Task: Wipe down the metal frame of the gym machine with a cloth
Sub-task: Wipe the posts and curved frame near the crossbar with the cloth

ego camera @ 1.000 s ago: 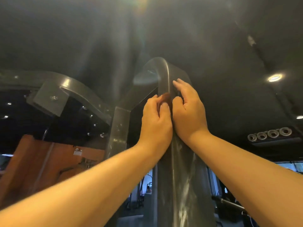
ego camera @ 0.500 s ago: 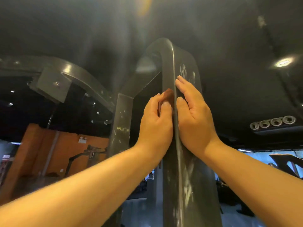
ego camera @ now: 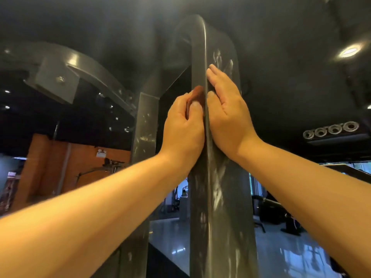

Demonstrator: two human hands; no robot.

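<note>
A: Looking up at the frame (ego camera: 222, 197), how does its metal look?

B: It is a dark grey post, upright in the middle of the view, with a rounded bend at the top. Its surface is glossy and carries many pale smears, above the hands and below them too.

A: Where is the cloth (ego camera: 197, 94)?

B: On the left face of the post, just by the front edge. Only a small reddish-brown part shows; the rest is hidden behind the fingers.

A: And the grip of each hand?

B: The left hand (ego camera: 183, 125) has its fingers curled round the cloth and holds it against the metal. The right hand (ego camera: 226, 109) grips nothing: it lies flat on the right face, fingers straight and pointing up. The two hands are almost touching, with the post's edge between them.

A: Anything else near?

B: A second post (ego camera: 143, 125) stands to the left, a curved beam (ego camera: 86, 63) runs toward it, and a lamp (ego camera: 349, 50) shines on the ceiling.
</note>
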